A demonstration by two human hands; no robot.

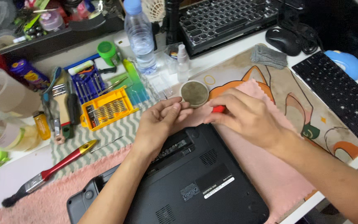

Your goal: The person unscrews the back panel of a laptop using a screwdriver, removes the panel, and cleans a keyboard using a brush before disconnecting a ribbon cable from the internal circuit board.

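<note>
1. Working at the far edge of an upturned black laptop [195, 178], both hands meet just above its battery end. The left hand [158, 124] has its fingers curled, thumb and fingertips pinched toward the right hand; whether anything small sits between them cannot be told.
2. The right hand [245, 114] is closed over a red-handled tool [218, 109], most likely a small screwdriver, of which only the red end shows beside the left fingertips. A good grip here would keep the tool upright on the screw and let the left hand steady the tip, pressing down before turning so the head does not strip.
3. Under both hands lies a pink cloth [266, 166], which cushions the laptop; keeping the case flat on it should stop it rocking.
4. Just beyond the left fingertips sits a round shallow dish [194, 93], a sensible place for loose screws, close enough to drop them in without reaching.
5. Farther left of the left hand is a yellow bit case [106, 108], open, with a blue screwdriver set [87, 83] behind it. Nearer, a red-handled brush [48, 172] lies on the cloth.
6. Beyond the dish stand a small spray bottle [182, 62] and a water bottle [139, 35]; liquid that near open electronics looks like a risk.
</note>
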